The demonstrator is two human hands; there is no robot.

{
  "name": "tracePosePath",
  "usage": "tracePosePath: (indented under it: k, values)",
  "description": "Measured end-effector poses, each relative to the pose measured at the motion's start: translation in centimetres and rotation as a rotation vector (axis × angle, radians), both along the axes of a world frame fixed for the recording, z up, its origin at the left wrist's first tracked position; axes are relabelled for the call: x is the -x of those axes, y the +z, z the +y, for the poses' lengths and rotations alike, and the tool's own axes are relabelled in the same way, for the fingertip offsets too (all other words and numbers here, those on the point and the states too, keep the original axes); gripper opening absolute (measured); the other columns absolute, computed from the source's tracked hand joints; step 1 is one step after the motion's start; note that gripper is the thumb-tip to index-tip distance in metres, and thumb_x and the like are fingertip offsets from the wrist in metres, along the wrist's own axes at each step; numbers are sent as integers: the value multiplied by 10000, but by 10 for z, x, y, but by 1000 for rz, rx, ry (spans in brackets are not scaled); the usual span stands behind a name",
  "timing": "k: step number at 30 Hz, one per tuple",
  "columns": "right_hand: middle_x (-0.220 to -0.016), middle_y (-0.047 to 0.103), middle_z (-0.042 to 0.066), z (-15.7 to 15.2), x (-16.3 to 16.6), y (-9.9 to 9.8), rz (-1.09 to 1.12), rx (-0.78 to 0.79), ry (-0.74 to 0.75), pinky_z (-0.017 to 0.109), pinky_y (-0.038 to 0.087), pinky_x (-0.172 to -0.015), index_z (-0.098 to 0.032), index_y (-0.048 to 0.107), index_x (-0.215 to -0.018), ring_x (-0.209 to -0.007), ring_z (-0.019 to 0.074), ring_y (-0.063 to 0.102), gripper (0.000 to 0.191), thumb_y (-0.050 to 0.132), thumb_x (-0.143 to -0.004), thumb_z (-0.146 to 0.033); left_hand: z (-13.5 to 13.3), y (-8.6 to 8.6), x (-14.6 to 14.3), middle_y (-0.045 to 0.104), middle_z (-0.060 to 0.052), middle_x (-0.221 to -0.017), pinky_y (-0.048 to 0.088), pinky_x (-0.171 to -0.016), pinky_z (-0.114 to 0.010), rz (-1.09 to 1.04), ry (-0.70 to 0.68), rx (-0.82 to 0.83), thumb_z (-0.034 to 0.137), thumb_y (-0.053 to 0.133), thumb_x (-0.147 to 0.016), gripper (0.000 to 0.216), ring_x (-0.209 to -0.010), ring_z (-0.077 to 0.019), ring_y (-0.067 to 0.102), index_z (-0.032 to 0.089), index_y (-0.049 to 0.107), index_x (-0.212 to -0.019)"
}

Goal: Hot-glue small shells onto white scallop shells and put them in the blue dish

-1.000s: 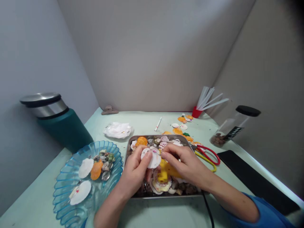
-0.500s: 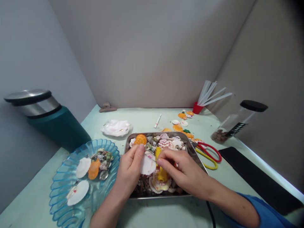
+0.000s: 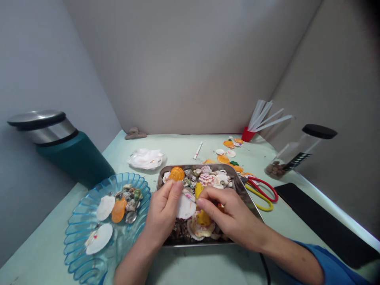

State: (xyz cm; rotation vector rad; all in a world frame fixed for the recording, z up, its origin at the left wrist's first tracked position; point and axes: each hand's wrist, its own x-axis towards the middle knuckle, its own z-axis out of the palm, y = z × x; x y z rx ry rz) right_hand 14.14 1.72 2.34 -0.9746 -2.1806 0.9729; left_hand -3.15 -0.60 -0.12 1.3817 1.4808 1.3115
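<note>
My left hand (image 3: pixel 163 209) is closed, thumb on top, gripping a white scallop shell (image 3: pixel 186 208) by its left edge. The shell shows its pale inner side, with a small pink mark near the top. At the shell's right edge, my right hand (image 3: pixel 234 211) pinches thumb and forefinger together; something thin seems to run from the fingertips onto the shell, too small to name. A yellow glue gun (image 3: pixel 203 218) lies below, partly covered by the right hand. Both hands are over a metal tray (image 3: pixel 208 246) full of mixed shells (image 3: pixel 208 180).
On the left, a blue scalloped dish (image 3: pixel 74 233) holds shells, near a teal bottle (image 3: pixel 78 156). Behind lie a white bundle (image 3: pixel 147 159) and a small white tube (image 3: pixel 198 151). Rightward are scissors (image 3: pixel 268 190), glue sticks in a red cup (image 3: pixel 248 135), a clear jar (image 3: pixel 292 156) and a black strip (image 3: pixel 323 221).
The whole view has shifted very slightly. Both hands stay almost in place, the left still on the shell and the right still pinching at its edge.
</note>
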Motion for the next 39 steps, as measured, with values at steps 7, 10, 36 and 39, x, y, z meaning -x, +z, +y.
tracePosePath:
  k: [7,10,36,39]
  values:
    - [-597,500,-31,-1,0,3,16,-9,-7,229,351,-561,-176,496,-660,-564,108,450,263,455,-908,-252,-1,0,0,331,49,-559,255,-453,-207,18,3,-15,464,447,-877,374,-508,-86,314,183,428,-630]
    - [-601,502,-29,0,-1,2,9,-12,-8,230,353,-563,-175,502,-668,-568,110,454,256,455,-908,-249,-1,1,0,338,51,-555,260,-450,-205,10,-7,-5,466,456,-870,373,-501,-87,323,185,431,-626]
    - [-619,493,-36,7,-2,-5,55,36,-8,207,361,-559,-170,518,-695,-586,101,452,261,448,-927,-267,1,3,-7,451,62,-461,193,-317,-175,-303,-113,197,546,497,-825,377,-330,-52,336,188,477,-707]
    - [-605,475,-43,6,-3,-4,63,29,-41,206,348,-542,-173,501,-685,-565,96,432,261,452,-922,-270,-2,7,-8,507,62,-472,189,-305,-157,-327,-214,218,507,541,-810,314,-324,-52,355,204,466,-770]
